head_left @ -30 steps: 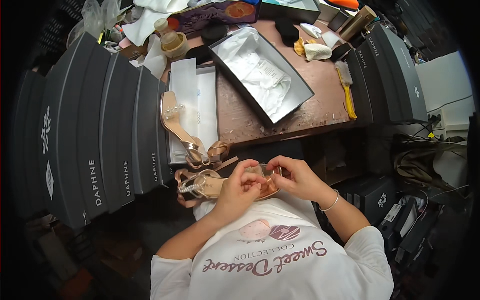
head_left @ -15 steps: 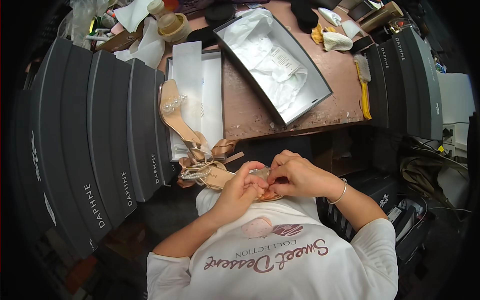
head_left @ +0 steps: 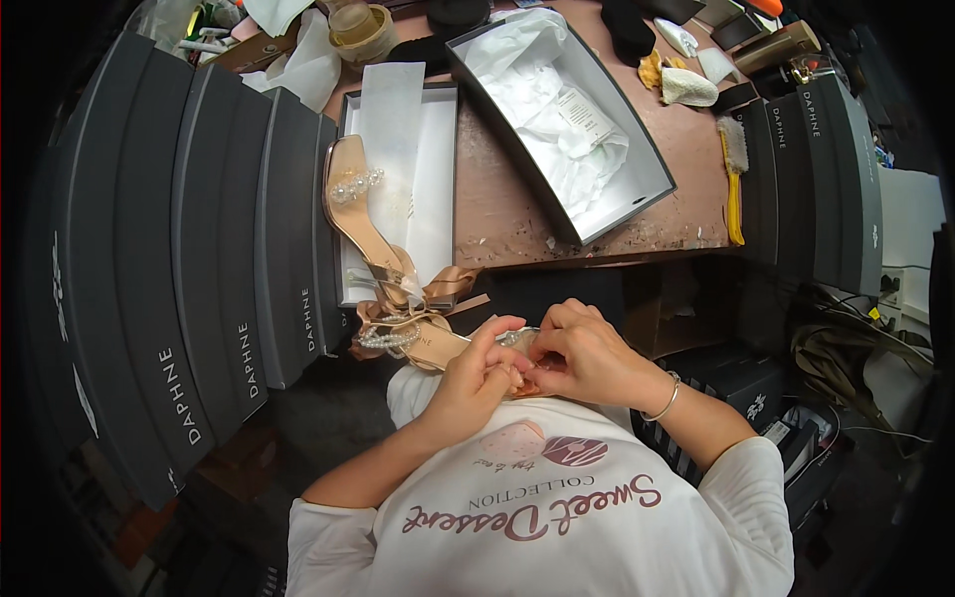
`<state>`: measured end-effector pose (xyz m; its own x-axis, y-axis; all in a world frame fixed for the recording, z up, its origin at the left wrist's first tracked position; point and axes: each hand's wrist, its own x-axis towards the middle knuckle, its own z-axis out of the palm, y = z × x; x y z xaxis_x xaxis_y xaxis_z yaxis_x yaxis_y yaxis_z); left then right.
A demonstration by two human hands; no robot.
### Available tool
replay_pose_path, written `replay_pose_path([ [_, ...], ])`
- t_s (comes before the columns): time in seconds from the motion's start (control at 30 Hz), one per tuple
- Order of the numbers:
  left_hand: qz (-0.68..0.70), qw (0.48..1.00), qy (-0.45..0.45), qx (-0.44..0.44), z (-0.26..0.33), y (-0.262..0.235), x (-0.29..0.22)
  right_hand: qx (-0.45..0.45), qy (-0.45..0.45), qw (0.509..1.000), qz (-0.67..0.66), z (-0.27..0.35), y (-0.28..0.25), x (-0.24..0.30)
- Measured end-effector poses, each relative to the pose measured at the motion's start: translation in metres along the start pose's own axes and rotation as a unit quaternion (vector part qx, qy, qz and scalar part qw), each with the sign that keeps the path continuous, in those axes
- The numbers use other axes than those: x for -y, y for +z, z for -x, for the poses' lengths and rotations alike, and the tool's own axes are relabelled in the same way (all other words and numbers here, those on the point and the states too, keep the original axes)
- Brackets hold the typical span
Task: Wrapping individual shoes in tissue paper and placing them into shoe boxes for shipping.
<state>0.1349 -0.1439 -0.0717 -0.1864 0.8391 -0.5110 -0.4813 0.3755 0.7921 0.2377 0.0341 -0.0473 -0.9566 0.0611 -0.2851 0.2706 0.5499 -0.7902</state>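
A beige heeled sandal (head_left: 434, 344) with pearl strings at its ankle end lies across my lap, its toe end between my hands. My left hand (head_left: 476, 383) is closed around the front of it, the fingers curled. At the toe my right hand (head_left: 591, 358) is closed in a pinch; clear beads and a small orange-brown patch show beside its fingertips, but what it pinches is hidden. The matching sandal (head_left: 360, 227), with a pearl toe strap and brown ribbon, rests at the edge of a shallow box part (head_left: 438, 199) lined with white paper.
An open shoe box (head_left: 637, 196) with crumpled white tissue sits on the pinkish table (head_left: 497, 214). Dark shoe boxes (head_left: 224, 229) stand in a row at left, more boxes (head_left: 816, 189) at right. A yellow-handled brush (head_left: 735, 189) and a cream pad (head_left: 688, 88) lie near the right boxes.
The view has shifted slightly, so the table things sit a little higher and further right. My hands stay at the sandal's toe; my right fingers have moved slightly, and more clear beads show.
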Motion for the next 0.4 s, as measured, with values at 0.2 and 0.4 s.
replay_pose_path([
  [0.2, -0.001, 0.999, 0.036, -0.034, 0.005, 0.012, 0.001, -0.040, 0.023, 0.999, 0.001, 0.009, 0.010, 0.003],
  [0.4, -0.010, 0.997, 0.052, -0.056, 0.007, 0.016, 0.010, -0.047, 0.030, 0.998, 0.005, 0.012, 0.016, 0.001],
])
